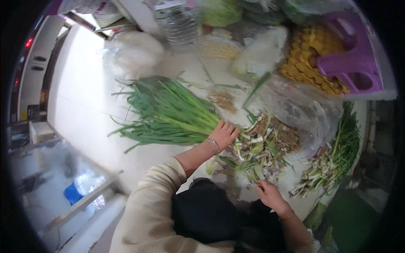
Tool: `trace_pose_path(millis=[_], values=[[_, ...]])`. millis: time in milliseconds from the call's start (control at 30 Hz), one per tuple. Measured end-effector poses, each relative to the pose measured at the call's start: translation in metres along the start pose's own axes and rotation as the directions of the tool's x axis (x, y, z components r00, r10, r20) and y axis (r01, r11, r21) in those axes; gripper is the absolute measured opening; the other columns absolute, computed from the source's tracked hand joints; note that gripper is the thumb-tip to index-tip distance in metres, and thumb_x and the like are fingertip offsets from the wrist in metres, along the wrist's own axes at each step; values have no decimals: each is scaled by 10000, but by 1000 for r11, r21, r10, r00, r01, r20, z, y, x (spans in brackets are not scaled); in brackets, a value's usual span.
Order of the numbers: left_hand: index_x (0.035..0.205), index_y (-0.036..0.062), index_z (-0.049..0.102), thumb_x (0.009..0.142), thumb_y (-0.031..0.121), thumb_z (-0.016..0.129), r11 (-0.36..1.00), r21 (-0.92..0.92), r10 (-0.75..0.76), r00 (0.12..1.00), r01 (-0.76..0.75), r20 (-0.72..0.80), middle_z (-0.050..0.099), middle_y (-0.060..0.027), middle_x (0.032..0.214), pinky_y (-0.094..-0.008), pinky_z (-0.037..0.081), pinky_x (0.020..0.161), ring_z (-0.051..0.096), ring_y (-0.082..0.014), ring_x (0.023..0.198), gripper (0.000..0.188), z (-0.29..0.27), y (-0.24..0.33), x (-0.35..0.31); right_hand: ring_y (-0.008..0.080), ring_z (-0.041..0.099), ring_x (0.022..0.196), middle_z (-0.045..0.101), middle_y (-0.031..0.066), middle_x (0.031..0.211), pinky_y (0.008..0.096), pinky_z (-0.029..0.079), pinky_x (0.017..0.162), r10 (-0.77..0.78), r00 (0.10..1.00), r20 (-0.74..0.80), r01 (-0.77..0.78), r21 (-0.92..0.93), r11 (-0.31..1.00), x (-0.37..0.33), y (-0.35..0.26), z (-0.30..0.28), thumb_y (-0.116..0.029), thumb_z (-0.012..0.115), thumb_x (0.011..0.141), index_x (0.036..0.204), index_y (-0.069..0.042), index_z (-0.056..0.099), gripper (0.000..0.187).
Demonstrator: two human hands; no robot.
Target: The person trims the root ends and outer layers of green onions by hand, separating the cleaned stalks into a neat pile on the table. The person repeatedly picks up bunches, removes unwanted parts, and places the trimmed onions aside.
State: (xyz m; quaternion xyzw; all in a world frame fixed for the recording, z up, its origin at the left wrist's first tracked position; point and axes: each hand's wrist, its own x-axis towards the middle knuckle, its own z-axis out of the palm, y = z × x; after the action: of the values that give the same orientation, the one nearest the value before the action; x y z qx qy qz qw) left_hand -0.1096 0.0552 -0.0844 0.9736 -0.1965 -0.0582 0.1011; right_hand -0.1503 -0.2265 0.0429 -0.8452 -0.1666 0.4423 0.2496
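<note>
Scallions lie fanned on the white table, root ends under the left hand, whose fingers spread flat, released, on the bunch. The right hand pinches a green stalk at the trimmings pile. More scallions lie right, beside a clear bag.

A purple plastic stool lies beside yellow corn cobs.

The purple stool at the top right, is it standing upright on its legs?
No, the purple stool lies tipped over, its seat with the oval hole facing the camera, against yellow trays.
</note>
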Motion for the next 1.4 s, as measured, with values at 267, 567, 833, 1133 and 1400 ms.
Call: trace_pose_path(millis=[267, 567, 833, 1133, 1400], values=[[999, 24, 553, 711, 73, 640, 839, -528, -321, 904, 134, -280, 538, -159, 961, -390, 455, 750, 532, -336, 874, 305, -23, -8, -31, 341, 574, 824, 586, 186, 923, 386, 461, 721, -5, 951, -310, 59, 165, 985, 30, 6, -7, -139, 509, 854, 1026, 10, 530, 228], [1028, 28, 556, 749, 81, 586, 843, -516, -245, 963, 156, -109, 542, -160, 1000, -396, 446, 778, 527, -338, 924, 286, 14, 15, -8, 307, 457, 1064, 476, 172, 1108, 415, 425, 818, -120, 763, -635, -92, -291, 952, 127, -2, -16, -194, 537, 857, 1048, 39, 525, 302], [964, 85, 572, 687, 109, 586, 980, -114, -162, 987, 164, 25, 521, -109, 1019, -413, 387, 857, 500, -259, 950, 279, 24, 5, -8, 305, 551, 881, 556, 165, 931, 417, 462, 764, 211, 851, -481, -194, 85, 977, 141, 0, -29, -162, 489, 879, 1079, 8, 531, 266], [853, 85, 553, 653, 48, 601, 947, -294, -12, 906, -125, -424, 544, -95, 905, -446, 371, 837, 509, -290, 890, 209, -38, 6, -12, 257, 550, 737, 558, 110, 792, 381, 467, 700, 2, 987, -161, 7, 52, 999, 99, -60, -15, -223, 463, 885, 1044, 5, 517, 283], [959, 11, 525, 708, 30, 611, 823, -547, -411, 826, 154, -386, 527, -178, 935, -411, 407, 765, 497, -361, 864, 266, -41, -12, -38, 42, 253, 365, 307, -58, 490, 203, 227, 316, 309, 951, 13, -28, 999, 44, 7, -39, -124, -298, 471, 874, 828, -14, 522, 292]])
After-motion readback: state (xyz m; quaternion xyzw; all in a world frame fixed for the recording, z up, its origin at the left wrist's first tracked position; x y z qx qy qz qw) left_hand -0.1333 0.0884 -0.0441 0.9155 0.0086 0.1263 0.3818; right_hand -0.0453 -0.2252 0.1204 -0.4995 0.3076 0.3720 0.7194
